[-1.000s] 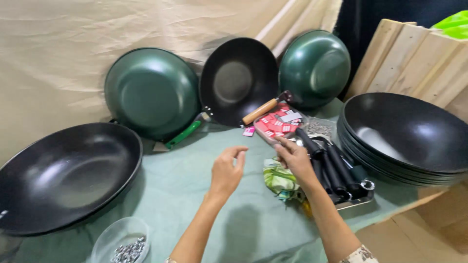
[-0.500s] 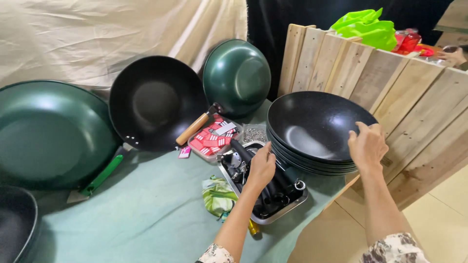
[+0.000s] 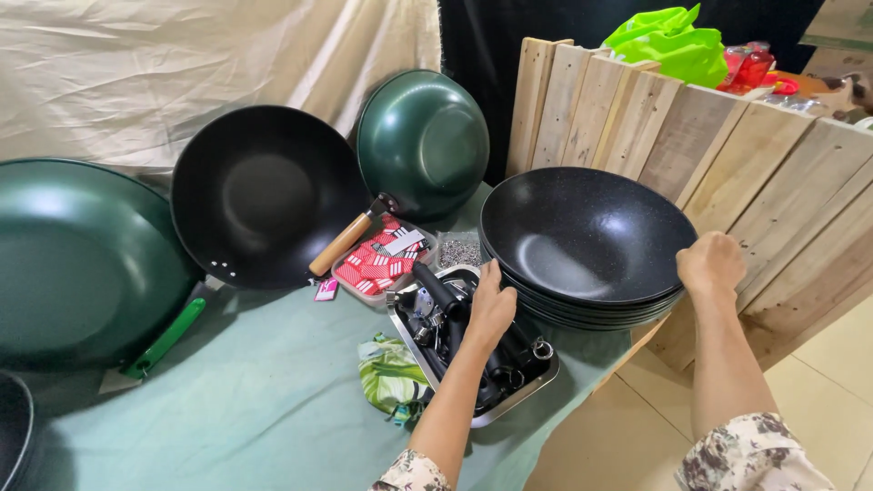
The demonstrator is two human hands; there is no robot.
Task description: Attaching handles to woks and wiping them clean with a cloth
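Gripping the stack of black woks (image 3: 582, 241) at opposite points of the rim, the person is working with both hands at once. The stack is sitting at the right end of the tabletop (image 3: 264, 400), against the wooden plank wall (image 3: 727, 136) and partly overhanging the edge.

Handling: the woks are judged to be rigid metal, heavy when nested several deep, and smooth enough on the coated inside to be slippery. The rim is the sound place to take hold, one hand on each side, as is being done here.

Grip state: the left hand (image 3: 489, 309) is curling over the near left rim, fingers closed onto the edge. The right hand (image 3: 711, 264) is clenching on the far right rim, thumb side toward the bowl. Whether the hands are holding only the top wok or the whole stack cannot be told.

Just beside the left hand, a metal tray of black handles (image 3: 509, 368) is lying on the green cloth. A wooden-handled black wok (image 3: 264, 195) and two green woks (image 3: 423, 141) are leaning against the backdrop.
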